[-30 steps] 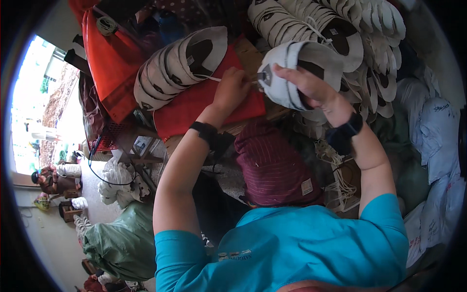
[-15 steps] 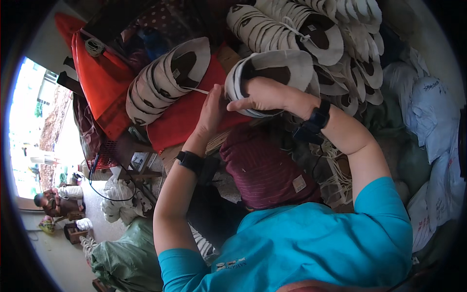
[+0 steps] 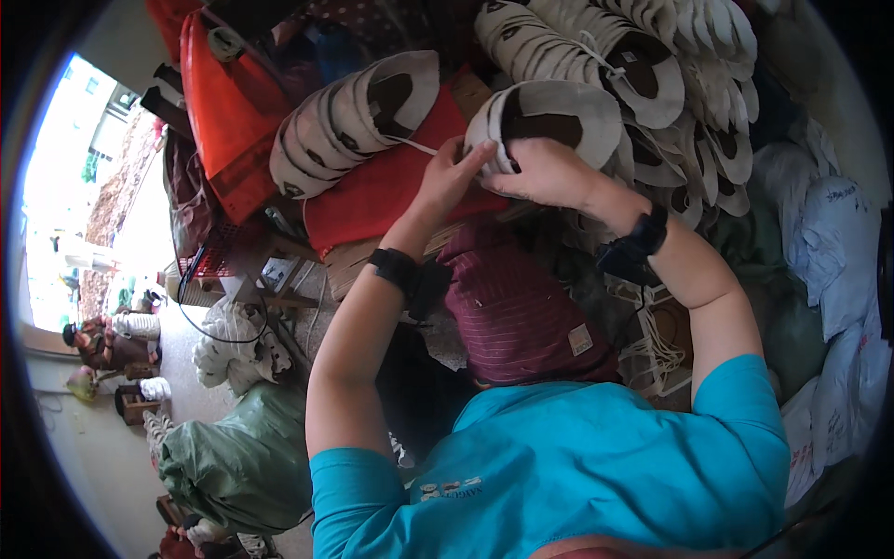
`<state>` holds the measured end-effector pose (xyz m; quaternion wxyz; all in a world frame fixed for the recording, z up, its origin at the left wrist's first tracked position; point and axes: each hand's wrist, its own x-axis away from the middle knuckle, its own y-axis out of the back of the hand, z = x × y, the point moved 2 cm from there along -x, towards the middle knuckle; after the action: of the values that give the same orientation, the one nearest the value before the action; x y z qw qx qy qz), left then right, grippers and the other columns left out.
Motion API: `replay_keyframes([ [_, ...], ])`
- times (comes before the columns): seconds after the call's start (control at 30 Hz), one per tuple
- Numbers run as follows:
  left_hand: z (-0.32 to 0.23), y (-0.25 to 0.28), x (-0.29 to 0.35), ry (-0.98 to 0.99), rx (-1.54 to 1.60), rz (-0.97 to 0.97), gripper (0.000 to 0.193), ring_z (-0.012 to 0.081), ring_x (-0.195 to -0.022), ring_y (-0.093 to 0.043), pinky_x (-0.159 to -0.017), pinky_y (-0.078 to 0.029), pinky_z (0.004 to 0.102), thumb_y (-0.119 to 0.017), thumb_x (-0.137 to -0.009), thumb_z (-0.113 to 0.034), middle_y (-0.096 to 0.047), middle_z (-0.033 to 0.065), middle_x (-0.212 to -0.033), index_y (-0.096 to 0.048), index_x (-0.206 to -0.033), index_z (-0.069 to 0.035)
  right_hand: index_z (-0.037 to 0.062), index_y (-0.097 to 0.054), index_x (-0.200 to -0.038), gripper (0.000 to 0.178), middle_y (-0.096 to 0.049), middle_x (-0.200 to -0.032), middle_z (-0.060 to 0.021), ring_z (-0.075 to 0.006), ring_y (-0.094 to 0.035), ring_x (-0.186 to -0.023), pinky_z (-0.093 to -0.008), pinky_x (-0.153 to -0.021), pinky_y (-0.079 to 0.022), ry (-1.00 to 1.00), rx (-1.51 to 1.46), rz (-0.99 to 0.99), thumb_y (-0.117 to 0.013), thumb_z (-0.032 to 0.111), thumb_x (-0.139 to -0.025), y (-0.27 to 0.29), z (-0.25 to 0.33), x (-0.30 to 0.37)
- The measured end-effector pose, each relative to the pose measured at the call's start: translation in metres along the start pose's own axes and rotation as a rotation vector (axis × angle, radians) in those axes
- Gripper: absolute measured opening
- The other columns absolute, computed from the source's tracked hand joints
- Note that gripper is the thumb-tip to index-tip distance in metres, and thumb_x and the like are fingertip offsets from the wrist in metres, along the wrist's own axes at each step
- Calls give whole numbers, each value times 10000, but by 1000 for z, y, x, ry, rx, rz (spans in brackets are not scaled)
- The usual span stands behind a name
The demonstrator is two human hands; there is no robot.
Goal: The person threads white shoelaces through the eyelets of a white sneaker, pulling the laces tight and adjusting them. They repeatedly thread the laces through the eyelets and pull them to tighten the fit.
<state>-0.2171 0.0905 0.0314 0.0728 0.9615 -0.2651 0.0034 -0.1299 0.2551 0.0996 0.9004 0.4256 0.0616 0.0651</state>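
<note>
Both of my hands are at a short stack of white fabric shoe uppers (image 3: 598,126) with dark lining, above a red cloth (image 3: 358,207). My left hand (image 3: 453,170) pinches the stack's left edge, its thumb laid against the rim. My right hand (image 3: 548,173) grips the near side, fingers partly hidden by the uppers. To the left lies another stack of white uppers (image 3: 321,126). A white cord (image 3: 410,143) runs from that stack to my left hand; its end is hidden there.
More bundled uppers (image 3: 643,79) are piled at the back right. Pale sacks (image 3: 833,247) line the right side. A maroon striped cloth (image 3: 521,312) covers my lap. Left stand an orange-red sheet (image 3: 223,121) and a green sack (image 3: 237,456). A person (image 3: 98,340) sits farther off.
My right hand has drawn back from inside the uppers to their near rim. My left thumb has come onto the rim. The whole view has shifted slightly.
</note>
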Motion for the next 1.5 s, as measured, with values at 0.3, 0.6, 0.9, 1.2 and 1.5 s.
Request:
replay_keyframes([
  [0.3, -5, 91, 134, -146, -262, -264, 284, 139, -879, -637, -754, -517, 267, -685, -909, -168, -638, 95, -1041, -638, -1120, 16, -1, -701, -736, 488, -658, -729, -223, -413, -655, -731, -479, -687, -522, 134, 218, -278, -586, 451, -879, 0, 25, -69],
  [0.6, 49, 172, 303, 168, -10, -661, 216, 86, -804, -619, -736, -499, 226, -614, -977, -167, -665, 30, -965, -650, -1104, 4, 5, -703, -984, 464, -706, -882, -180, -314, -686, -817, -396, -744, -516, 294, -314, -136, -640, 451, -875, -84, -4, -172],
  [0.9, 121, 188, 448, 329, 149, -1019, 251, 95, -767, -624, -714, -511, 244, -633, -966, -262, -676, 29, -978, -657, -1092, -47, 8, -657, -1115, 371, -696, -1034, -148, -234, -663, -970, -333, -837, -501, 134, -493, -65, -648, 315, -907, -63, -27, -152],
  [1.2, 227, 177, 537, 580, 240, -1200, 249, 117, -706, -634, -599, -505, 235, -649, -954, -257, -670, 61, -935, -641, -1058, -30, 5, -643, -1127, 297, -674, -1068, -133, -250, -626, -1028, -327, -915, -440, 24, 12, -612, -497, 222, -986, 30, -128, -96],
  [1.5, 265, 157, 557, 664, 371, -1179, 210, 106, -705, -620, -607, -497, 232, -643, -951, -243, -660, 40, -897, -628, -1034, -51, 31, -666, -1118, 274, -705, -1052, -101, -195, -652, -978, -297, -861, -464, -103, 131, -772, -534, 234, -989, 76, -157, -54],
])
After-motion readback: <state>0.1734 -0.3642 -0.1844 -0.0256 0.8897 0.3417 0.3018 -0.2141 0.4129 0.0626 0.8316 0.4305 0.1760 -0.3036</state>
